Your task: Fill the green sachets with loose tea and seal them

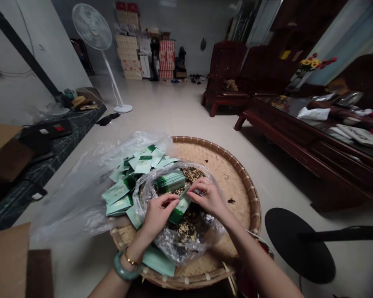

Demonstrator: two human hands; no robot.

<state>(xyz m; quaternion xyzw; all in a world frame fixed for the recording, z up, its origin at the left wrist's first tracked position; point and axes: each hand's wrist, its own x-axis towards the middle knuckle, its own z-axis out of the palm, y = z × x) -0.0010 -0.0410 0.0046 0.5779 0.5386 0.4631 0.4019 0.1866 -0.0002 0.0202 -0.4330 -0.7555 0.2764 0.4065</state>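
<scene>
My left hand (161,213) pinches the upper left edge of a small green sachet (184,203). Opposite it, my right hand (209,194) has thumb and forefinger closed on the same sachet near its top. Something small and shiny shows between the right fingers, too little to name. Both hands are over an open clear plastic bag (170,244) holding a loose dark and yellowish dried mix (188,231). A neat stack of green sachets (170,182) lies on the mix just beyond my hands. Left of the bag is a loose heap of pale green sachets (143,159).
Everything rests on a round woven bamboo tray (236,178) with a raised rim. A large clear plastic sheet (81,194) spreads off its left side. A black round stand base (298,244) is at right, a wooden table (298,153) beyond, a white fan (112,78) at back left.
</scene>
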